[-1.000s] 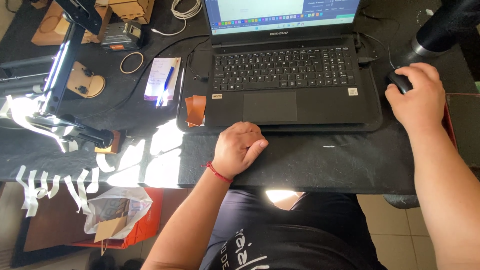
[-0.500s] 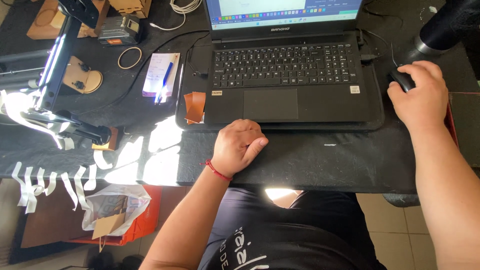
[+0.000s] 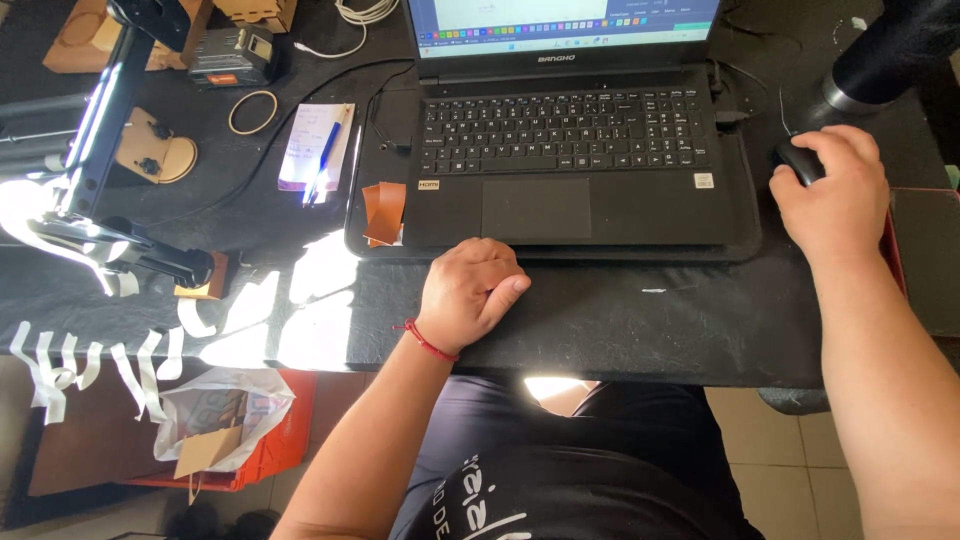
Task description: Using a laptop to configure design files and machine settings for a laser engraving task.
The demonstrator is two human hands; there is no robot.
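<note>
We see a black laptop (image 3: 580,130) open on a dark table (image 3: 620,320), and we tell where everything is from that laptop. The right hand (image 3: 835,195) lies to the right of the laptop, just beside its edge, and it is cupped over a small black mouse (image 3: 797,160). The fingers cover most of the mouse, so only its left end peeks out, and we think the hand is resting on it more than squeezing it, but we cannot be sure. The left hand (image 3: 468,290) sits on the table just in front of the laptop, below the touch pad. It is curled into a loose fist with nothing inside it, and a red string band (image 3: 430,342) goes around the wrist. The two hands are well apart, with the laptop's front right corner between them. To the left of the laptop lie two small brown leather pieces (image 3: 384,212), touching its tray. Farther left is a little notepad (image 3: 305,140) with a blue pen (image 3: 325,160) on top. A dark round bottle (image 3: 890,50) stands behind the mouse, to the right of the laptop's screen.
</note>
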